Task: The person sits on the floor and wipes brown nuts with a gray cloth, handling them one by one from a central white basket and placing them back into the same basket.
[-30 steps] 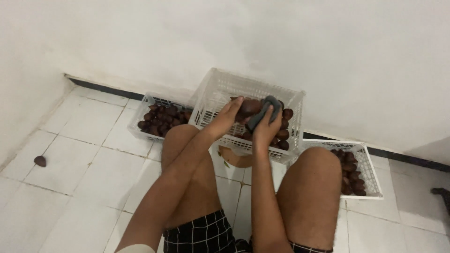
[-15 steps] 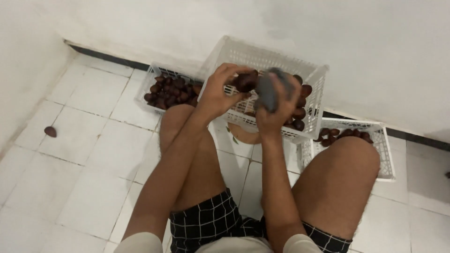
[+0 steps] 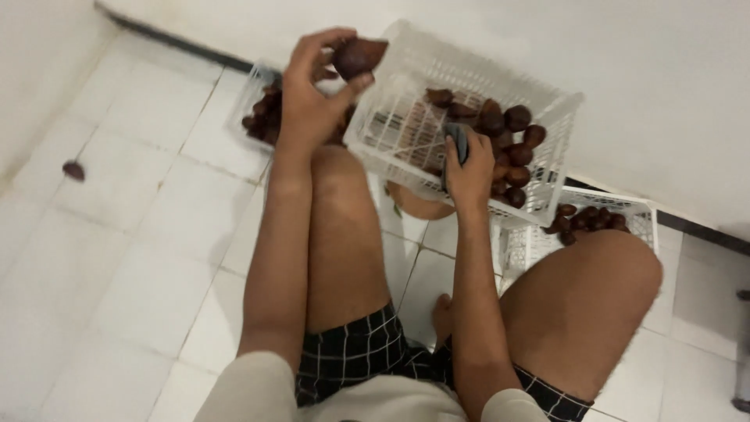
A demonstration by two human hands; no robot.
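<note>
Place: on a white tiled floor (image 3: pixel 148 258) beside a white wall, a person sits with knees bent.
Left hand (image 3: pixel 312 94): raised, fingers pinching a dark brown, scaly, teardrop fruit (image 3: pixel 358 56), its pointed tip aimed right, long axis roughly level.
Right hand (image 3: pixel 471 173): closed around a dark grey tool (image 3: pixel 457 144), upright, at the crate's edge.
Crate (image 3: pixel 406 133): white plastic lattice, tilted, holding brown fruits.
Side trays (image 3: pixel 625 223): low white mesh, more fruit.
</note>
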